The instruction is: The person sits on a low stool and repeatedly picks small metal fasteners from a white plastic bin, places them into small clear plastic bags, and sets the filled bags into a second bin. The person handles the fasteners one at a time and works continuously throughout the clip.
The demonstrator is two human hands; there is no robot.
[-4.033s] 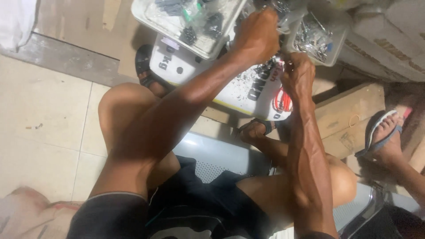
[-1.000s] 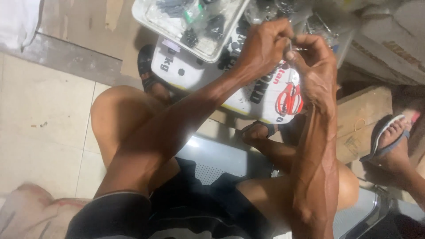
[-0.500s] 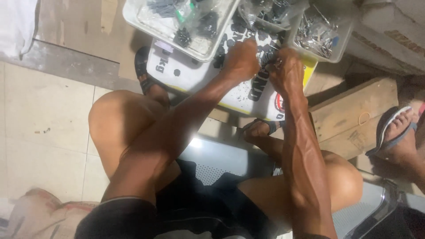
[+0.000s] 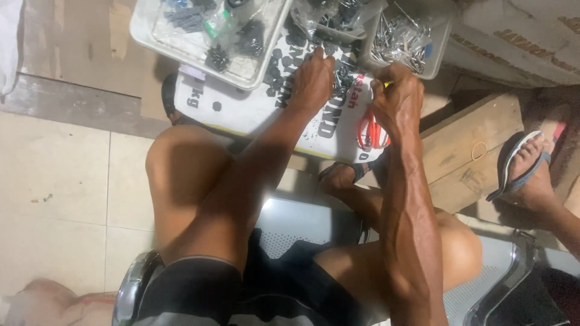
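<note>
**Both hands back down on the loose nuts**

A second ago the 2 hands were lifted together in front of the trays, fingers meeting as if working 1 small piece between them. Now they have dropped apart onto the white printed sack (image 4: 254,111) that lies on the floor as a work surface. That suggests the piece handled in the air is finished or set aside, and the hands are among the loose hardware again.

The left hand (image 4: 313,78) lies palm down on the sack, fingertips spread over a scatter of dark nuts (image 4: 279,63) near the sack's top edge. The fingers look apart and flat; whether any nut is pinched under them cannot be told from here.

The right hand (image 4: 396,99) is curled into a loose fist just beside the left, its fingers drawn together around something small with a hint of yellow at the knuckles. What it is cannot be made out.

Above the hands stand 3 clear plastic trays: a large one (image 4: 151,33) with dark fittings at the left, a middle one (image 4: 338,15) holding more dark parts, and a right one (image 4: 438,45) full of shiny screws.

The person sits on a perforated metal seat (image 4: 302,226), knees apart. Another person's sandalled foot (image 4: 525,172) rests beside a wooden block (image 4: 465,151) at the right.
</note>
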